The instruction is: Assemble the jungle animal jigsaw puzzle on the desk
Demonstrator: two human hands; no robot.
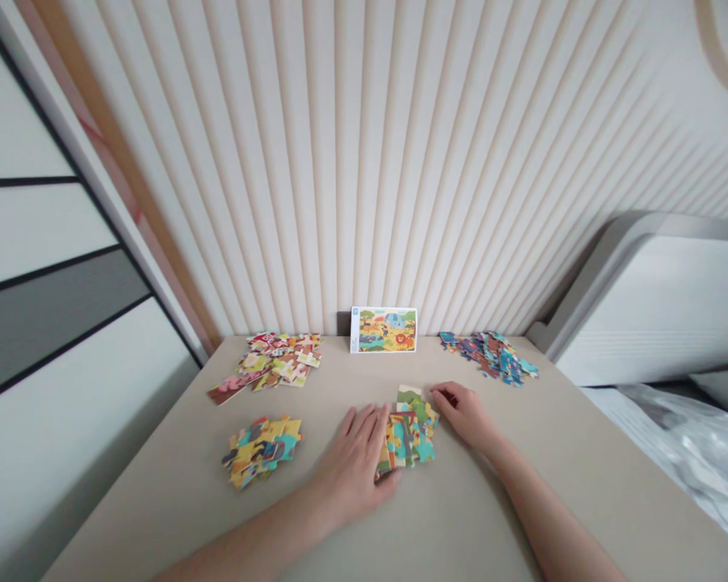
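Lying flat and released, fingers (364, 422) of the left hand (352, 461) touch the 9 o'clock edge of the joined jigsaw patch (409, 436) at the middle of the counter (461, 517), while fingers (446, 394) of the right hand (466, 416) curl at its 1 o'clock corner, pinching or not I cannot tell. Bracing from the left and pressing tabs straight down should keep seams flat. A yellow pile (260, 449) sits at 9 o'clock, a red pile (276, 362) at 10, a blue pile (491, 354) at 2; the animal picture card (383, 330) at 12 shows no legible writing.
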